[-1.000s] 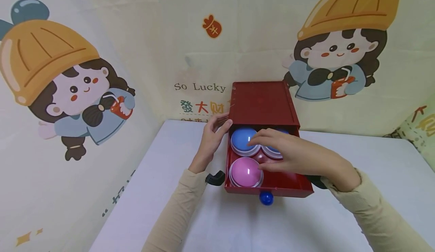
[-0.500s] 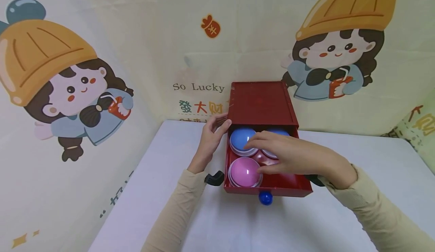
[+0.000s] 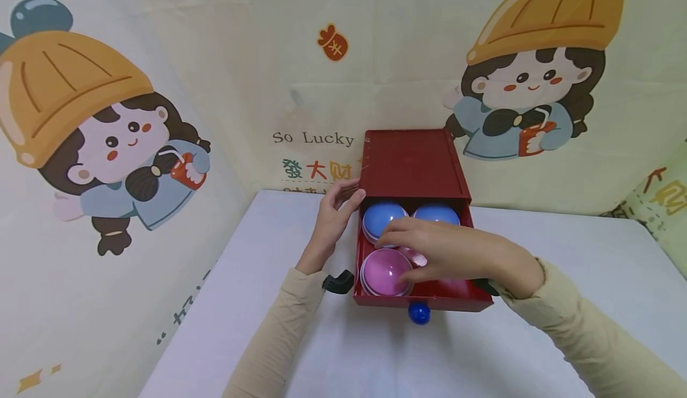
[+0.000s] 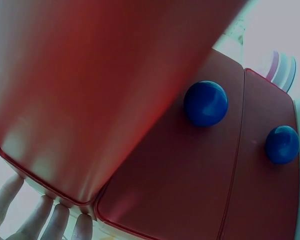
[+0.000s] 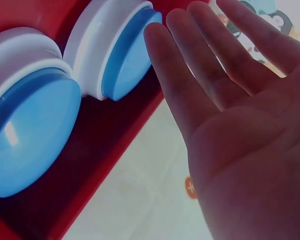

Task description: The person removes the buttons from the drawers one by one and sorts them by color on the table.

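A red drawer [image 3: 370, 301] with a blue knob [image 3: 419, 313] is pulled out of a red cabinet [image 3: 413, 165]. Inside, at the back, sit two blue-domed push buttons [image 3: 384, 218] on white round bases; a pink-domed push button [image 3: 385, 271] lies front left. Over the pink dome reaches my right hand [image 3: 456, 249], thumb near its right side and fingers above its far side. The right wrist view shows that hand's fingers [image 5: 180, 75] extended beside the blue buttons. My left hand [image 3: 334, 216] touches the cabinet's left side, fingertips [image 4: 60, 220] along its edge.
Lower on the cabinet front, two more blue knobs [image 4: 206, 103] stick out. A round thing with pink, white and teal bands [image 4: 282, 70] stands past the cabinet. The white table [image 3: 300, 231] meets a printed cloth wall [image 3: 257, 76]. Black camera mounts [image 3: 339, 281] sit at my wrists.
My right hand has shifted left and nearer to me, over the pink button, uncovering more of the right blue button. The left hand stays against the cabinet.
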A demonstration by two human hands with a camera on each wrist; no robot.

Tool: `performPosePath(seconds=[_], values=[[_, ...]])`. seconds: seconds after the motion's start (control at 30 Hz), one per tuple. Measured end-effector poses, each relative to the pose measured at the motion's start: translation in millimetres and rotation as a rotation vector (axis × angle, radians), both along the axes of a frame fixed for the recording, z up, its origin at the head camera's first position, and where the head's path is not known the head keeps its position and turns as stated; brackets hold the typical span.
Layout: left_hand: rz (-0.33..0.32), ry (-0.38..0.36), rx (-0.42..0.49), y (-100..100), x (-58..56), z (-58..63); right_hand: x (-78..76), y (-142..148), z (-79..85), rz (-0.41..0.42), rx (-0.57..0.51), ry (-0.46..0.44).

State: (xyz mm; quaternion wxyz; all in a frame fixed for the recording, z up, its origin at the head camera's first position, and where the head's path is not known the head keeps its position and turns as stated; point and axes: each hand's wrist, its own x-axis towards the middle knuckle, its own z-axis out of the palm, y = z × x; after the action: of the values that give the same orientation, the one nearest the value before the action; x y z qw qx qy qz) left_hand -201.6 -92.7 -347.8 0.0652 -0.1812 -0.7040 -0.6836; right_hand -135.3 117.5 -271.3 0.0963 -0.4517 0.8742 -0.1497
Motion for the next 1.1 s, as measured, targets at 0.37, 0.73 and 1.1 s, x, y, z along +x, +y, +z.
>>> performPosePath(seconds=[0.37,0.73,1.1], values=[[-0.005,0.007,0.002,-1,-0.7,-0.4,-2.2,-8,-8.1,0.015,0.039,-0.027],[0.002,-0.003,0.01,1,-2.1,-0.8,-2.8,-10,-13.8,-0.007,0.085,-0.034],[-0.004,-0.009,0.006,1,-1.6,-1.3,-3.8,-13,-16.7,0.014,0.12,-0.034]])
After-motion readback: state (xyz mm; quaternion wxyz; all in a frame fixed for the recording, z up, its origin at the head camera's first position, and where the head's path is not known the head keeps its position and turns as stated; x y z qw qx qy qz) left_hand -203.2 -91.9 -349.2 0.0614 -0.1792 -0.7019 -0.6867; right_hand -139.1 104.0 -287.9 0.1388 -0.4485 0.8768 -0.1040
